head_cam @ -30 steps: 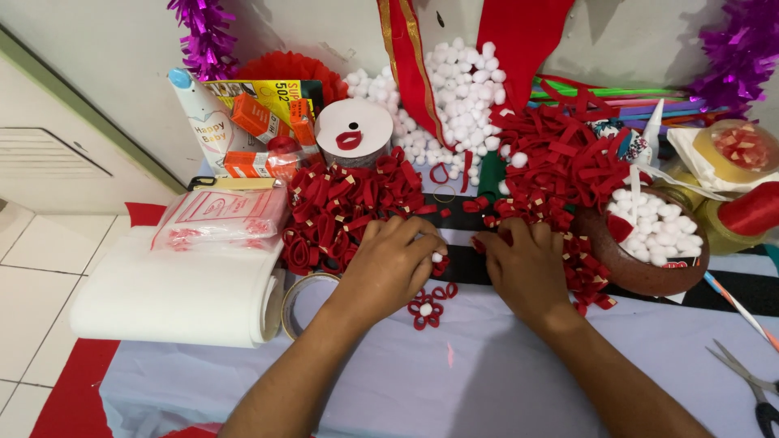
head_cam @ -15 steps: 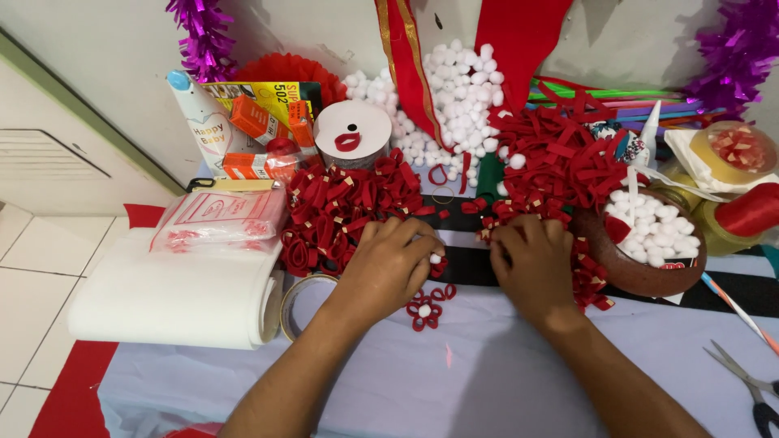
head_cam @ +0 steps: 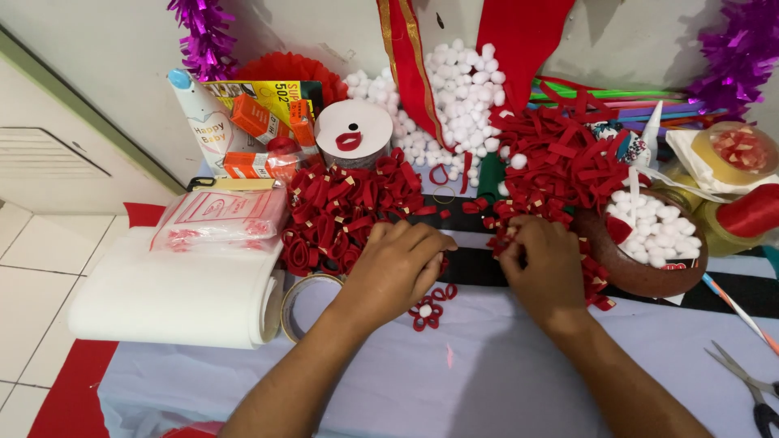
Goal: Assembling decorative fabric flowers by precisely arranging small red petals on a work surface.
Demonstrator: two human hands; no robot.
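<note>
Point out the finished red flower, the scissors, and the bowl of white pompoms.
red flower (head_cam: 425,310), head view, white centre
scissors (head_cam: 751,388), head view, blades near pivot
bowl of white pompoms (head_cam: 641,276), head view, brown front wall

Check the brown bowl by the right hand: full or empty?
Full. The brown bowl is heaped with white pompoms, just beside the right hand.

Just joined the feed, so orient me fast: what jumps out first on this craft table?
Two heaps of red felt loops: one pile above the left hand, another above the right hand. Both hands work close together at the table's middle. Behind them lies a drift of white pompoms; a finished red flower sits below the left hand.
</note>
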